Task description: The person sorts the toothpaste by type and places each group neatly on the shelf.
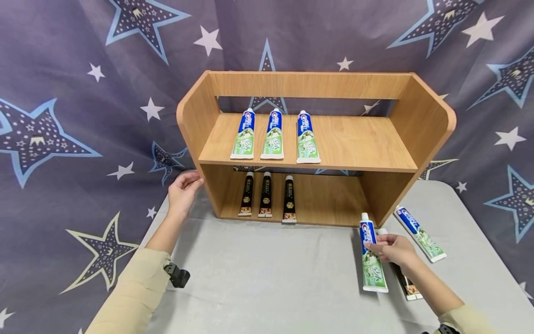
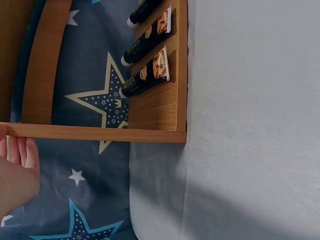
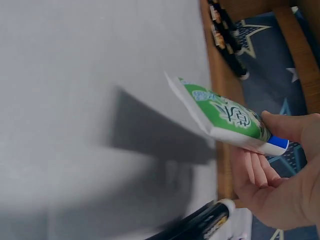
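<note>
My right hand [image 1: 396, 250] pinches a green, white and blue toothpaste tube [image 1: 374, 273] between thumb and fingers, in front of the shelf's lower right corner. In the right wrist view the hand [image 3: 280, 175] grips the tube [image 3: 225, 115] near its blue end, with a shadow on the cloth below. My left hand [image 1: 183, 192] holds the left side panel of the wooden shelf [image 1: 308, 86]; in the left wrist view its fingers [image 2: 22, 150] lie against the panel's edge [image 2: 100, 132]. Three matching tubes [image 1: 272, 137] lie on the upper shelf.
Three black tubes [image 1: 265, 195] lie on the lower shelf. Right of the shelf, another green and blue tube [image 1: 421, 236] lies on the grey cloth [image 1: 271, 273]; a black tube [image 1: 406, 283] is partly hidden by my right hand. A star-patterned curtain [image 1: 83, 139] hangs behind.
</note>
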